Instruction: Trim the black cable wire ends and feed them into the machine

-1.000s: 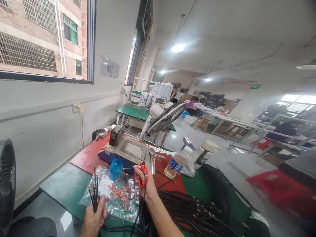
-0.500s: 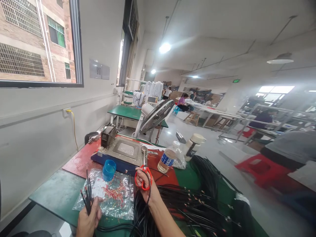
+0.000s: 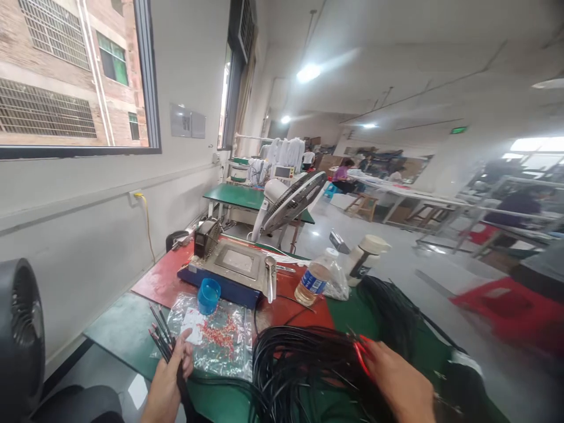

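Observation:
My left hand (image 3: 168,376) is closed round a small bunch of black cables (image 3: 159,333) whose cut ends stick up over a clear plastic bag (image 3: 211,343) strewn with small red bits. My right hand (image 3: 396,382) rests low on the right, on a big heap of black cables (image 3: 308,364). Its fingers are through the red handles of a pair of scissors (image 3: 362,352), which point into the heap.
Behind the bag stand a blue cup (image 3: 208,295), a flat metal machine (image 3: 233,267) on a red mat, a drink bottle (image 3: 312,285), a white jar (image 3: 365,258) and a tilted fan (image 3: 291,205). A black fan (image 3: 20,335) sits at the left edge. Other people work at far tables.
My right hand has swung with the scissors from in front of the machine down to the right onto the cable heap. My left hand still grips its bunch. The camera turned slightly.

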